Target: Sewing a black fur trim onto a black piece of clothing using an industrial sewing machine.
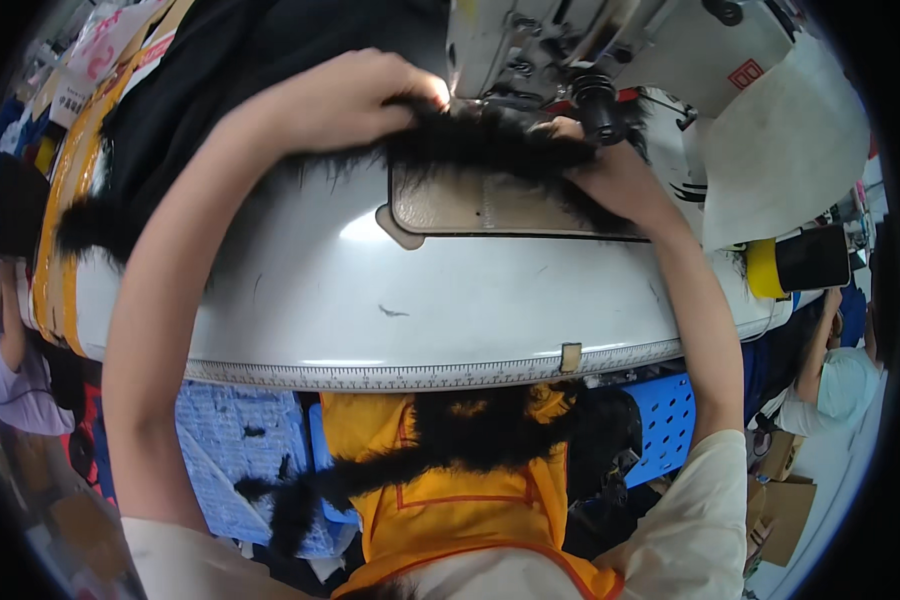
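Observation:
A strip of shaggy black fur trim runs across the sewing machine bed, just in front of the lit needle area. My left hand is closed on the trim's left part, fingers curled down into the pile. On the other side, my right hand grips the trim close to the machine head, its fingertips partly hidden by fur and machine parts. Black cloth spreads out behind my left arm. A tuft of black fur hangs at the table's left end.
Along the front edge of the white table runs a measuring tape. More black fur strips lie over my orange apron. A blue perforated basket stands below right. Other people sit at both sides.

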Demonstrator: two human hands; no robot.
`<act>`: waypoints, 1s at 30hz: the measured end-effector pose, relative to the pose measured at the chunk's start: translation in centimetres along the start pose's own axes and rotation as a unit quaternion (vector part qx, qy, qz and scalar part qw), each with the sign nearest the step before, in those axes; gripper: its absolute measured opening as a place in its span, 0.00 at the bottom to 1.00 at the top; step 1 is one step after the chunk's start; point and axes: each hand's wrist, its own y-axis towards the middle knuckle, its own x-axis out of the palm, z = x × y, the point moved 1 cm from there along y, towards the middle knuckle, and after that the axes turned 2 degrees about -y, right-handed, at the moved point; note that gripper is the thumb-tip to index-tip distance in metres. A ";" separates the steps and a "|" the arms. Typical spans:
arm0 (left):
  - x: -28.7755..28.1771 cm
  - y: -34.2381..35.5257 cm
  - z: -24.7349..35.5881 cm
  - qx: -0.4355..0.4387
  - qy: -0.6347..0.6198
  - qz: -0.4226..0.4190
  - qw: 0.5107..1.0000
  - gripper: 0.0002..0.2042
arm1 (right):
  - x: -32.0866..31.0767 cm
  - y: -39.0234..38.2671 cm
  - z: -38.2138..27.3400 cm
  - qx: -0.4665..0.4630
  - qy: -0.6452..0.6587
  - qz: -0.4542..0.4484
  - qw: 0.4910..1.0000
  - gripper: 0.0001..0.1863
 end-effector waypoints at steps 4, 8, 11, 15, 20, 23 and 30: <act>-0.1 0.8 -0.6 -0.073 -0.041 -0.068 0.994 0.12 | -0.1 0.4 0.1 -0.021 0.063 0.001 0.998 0.09; 2.6 -0.5 1.6 -0.029 0.116 0.030 0.992 0.14 | -0.3 0.4 0.5 -0.148 0.059 -0.032 0.987 0.17; 5.6 -2.3 3.3 0.107 0.369 0.139 0.913 0.08 | -0.5 -0.7 -0.5 -0.303 -0.206 -0.021 0.930 0.25; 6.5 -3.0 3.9 0.117 0.409 0.141 0.894 0.11 | 2.7 -2.6 -2.7 -0.349 -0.399 0.057 0.846 0.25; 5.1 -3.3 3.3 0.115 0.235 0.109 0.959 0.12 | 3.2 -2.1 -1.1 -0.350 -0.355 0.112 0.860 0.22; 4.8 -3.6 2.5 0.129 0.220 0.117 0.960 0.12 | 2.6 -1.8 -0.5 -0.372 -0.377 0.132 0.838 0.22; 5.4 -2.2 3.2 0.136 0.270 0.140 0.943 0.14 | 1.0 -1.1 1.7 -0.382 -0.410 0.118 0.820 0.15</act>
